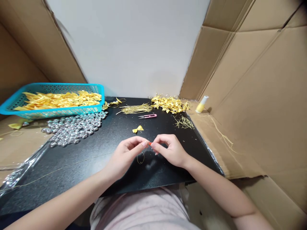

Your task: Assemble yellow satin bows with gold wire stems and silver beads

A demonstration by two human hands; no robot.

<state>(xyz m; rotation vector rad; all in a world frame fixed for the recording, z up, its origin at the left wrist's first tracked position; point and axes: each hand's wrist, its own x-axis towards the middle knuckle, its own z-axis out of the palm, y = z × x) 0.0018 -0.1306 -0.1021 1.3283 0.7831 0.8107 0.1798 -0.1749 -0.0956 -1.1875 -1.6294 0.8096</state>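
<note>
While both pinch it just above the black tabletop (96, 150), the left hand (124, 155) and right hand (171, 150) meet fingertip to fingertip on a thin gold metallic thread (141, 158) that loops below them. It looks feather-light, limp and slippery, best nipped close to its end.

On your left, a teal basket (67, 112) of yellow ribbon (59, 99) sits behind a heap of silver beads (74, 126). Ahead of you lie pink snips (147, 116), a pile of yellow bows (170, 104) and one loose bow (138, 129).
</note>
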